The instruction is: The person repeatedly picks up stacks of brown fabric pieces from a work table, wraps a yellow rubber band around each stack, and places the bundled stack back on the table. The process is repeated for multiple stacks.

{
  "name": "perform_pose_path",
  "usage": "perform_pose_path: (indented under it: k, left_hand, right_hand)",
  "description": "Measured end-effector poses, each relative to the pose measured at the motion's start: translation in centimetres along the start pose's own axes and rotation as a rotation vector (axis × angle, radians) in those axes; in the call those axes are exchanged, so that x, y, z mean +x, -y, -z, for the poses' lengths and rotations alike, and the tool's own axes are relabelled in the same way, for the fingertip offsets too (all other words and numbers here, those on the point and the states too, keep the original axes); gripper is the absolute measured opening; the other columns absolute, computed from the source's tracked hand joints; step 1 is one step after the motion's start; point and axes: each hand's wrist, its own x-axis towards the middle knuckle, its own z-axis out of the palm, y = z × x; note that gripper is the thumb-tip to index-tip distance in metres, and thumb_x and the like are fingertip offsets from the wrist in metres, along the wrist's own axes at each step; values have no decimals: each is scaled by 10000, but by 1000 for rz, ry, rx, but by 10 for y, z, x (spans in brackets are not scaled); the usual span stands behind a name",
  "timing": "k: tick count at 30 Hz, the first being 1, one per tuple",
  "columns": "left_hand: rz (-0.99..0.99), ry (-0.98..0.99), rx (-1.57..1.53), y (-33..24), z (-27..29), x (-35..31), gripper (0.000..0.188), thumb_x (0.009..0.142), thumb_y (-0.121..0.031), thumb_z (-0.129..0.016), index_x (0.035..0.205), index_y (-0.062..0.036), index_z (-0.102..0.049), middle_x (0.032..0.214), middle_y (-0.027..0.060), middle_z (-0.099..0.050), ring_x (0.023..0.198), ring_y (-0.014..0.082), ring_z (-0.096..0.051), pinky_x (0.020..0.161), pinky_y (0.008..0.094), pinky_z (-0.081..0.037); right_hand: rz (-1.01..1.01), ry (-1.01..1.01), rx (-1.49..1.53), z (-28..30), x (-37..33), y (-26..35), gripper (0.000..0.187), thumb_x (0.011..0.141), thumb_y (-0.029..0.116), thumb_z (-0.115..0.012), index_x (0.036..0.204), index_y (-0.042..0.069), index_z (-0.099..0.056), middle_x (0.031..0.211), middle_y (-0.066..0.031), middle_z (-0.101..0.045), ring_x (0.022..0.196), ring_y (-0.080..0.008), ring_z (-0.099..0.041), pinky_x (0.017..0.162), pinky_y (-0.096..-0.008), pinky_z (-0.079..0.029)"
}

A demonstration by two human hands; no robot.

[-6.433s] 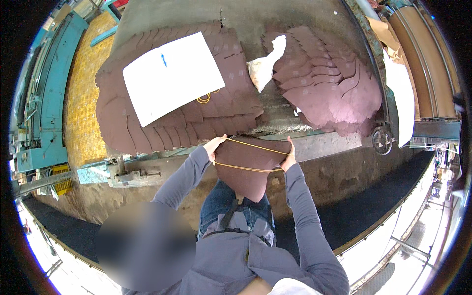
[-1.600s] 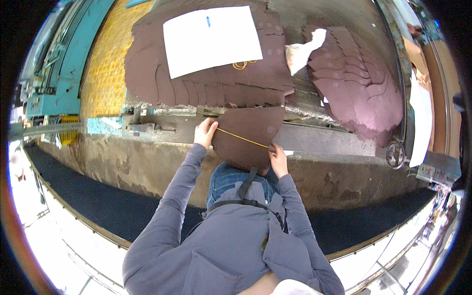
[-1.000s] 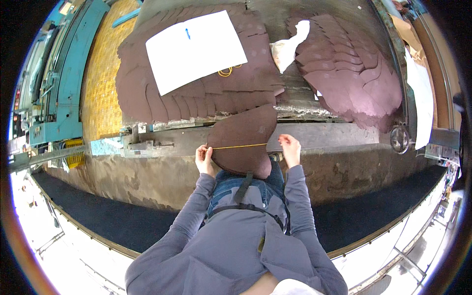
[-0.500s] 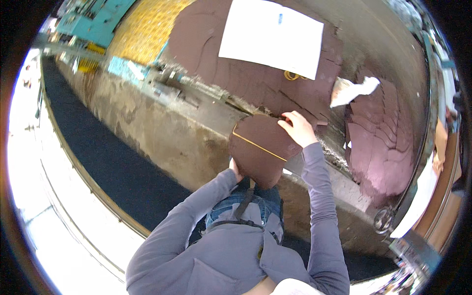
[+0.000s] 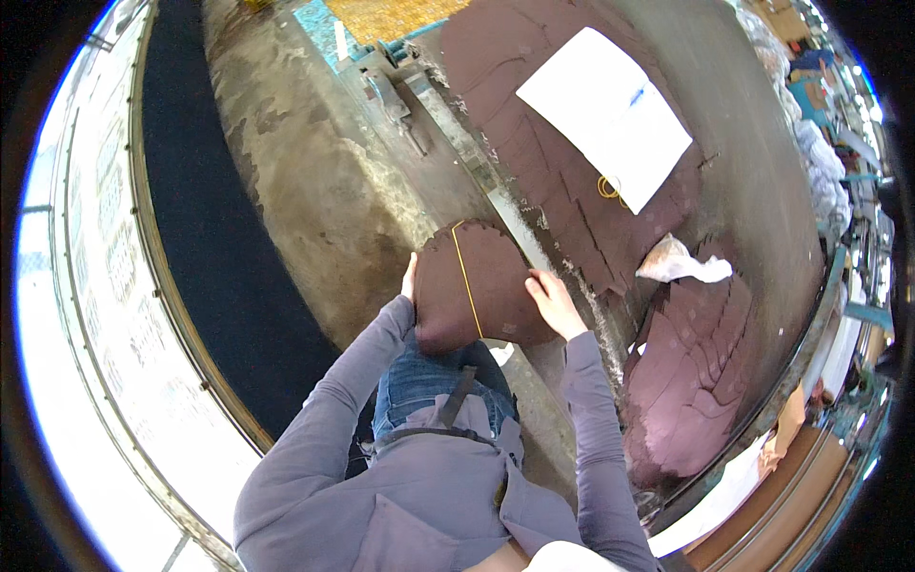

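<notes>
A bundle of brown, rounded flat pieces (image 5: 443, 291) is held in front of my waist, with a thin yellow rubber band (image 5: 468, 276) stretched across it. My left hand (image 5: 410, 278) is closed on the bundle's left edge; most of its fingers are hidden beneath. Gripping the right edge is my right hand (image 5: 555, 300), its fingers bent over the rim. Farther off to the right, a pile of the same brown pieces (image 5: 496, 67) carries a large white sheet (image 5: 605, 114). Several yellow rubber bands (image 5: 610, 187) lie beside that sheet.
A second brown stack (image 5: 691, 381) lies at the right, a crumpled white bag (image 5: 681, 262) at its far end. Metal bars (image 5: 391, 100) run along the work surface ahead. A dark strip (image 5: 224, 210) curves along the left. Brown boards and paper (image 5: 762, 486) line the lower right.
The view has turned, so the surroundings appear rotated clockwise. The bundle's band now runs more nearly away from me. My right hand has come down along the bundle's right edge.
</notes>
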Motion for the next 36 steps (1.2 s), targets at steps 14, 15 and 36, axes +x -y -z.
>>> perform_pose_path:
  k: [14,15,36]
  left_hand:
    - [-109,-76,28,15,-2,-3,639,921,-586,-393,1305,-89,-511,1266,125,-567,1119,280,-557,997,406,-410]
    - [-170,-103,46,25,17,-1,615,927,-566,-403,1294,-87,-520,1256,118,-573,1108,269,-562,989,395,-415]
    - [-311,-77,162,35,-13,-13,370,944,-331,-507,1177,-48,-561,1071,60,-641,951,161,-592,873,302,-436]
  right_hand:
    - [-397,207,574,-71,57,-151,631,957,491,-386,1441,98,-295,1389,-195,-402,1285,-294,-394,1067,-362,-296]
    - [-432,206,542,-63,52,-133,660,943,521,-400,1432,87,-313,1392,-166,-408,1305,-266,-367,1082,-369,-260]
    - [259,425,328,20,100,27,440,1010,372,-316,1270,111,-557,1277,-59,-455,1223,-203,-388,1047,-334,-283]
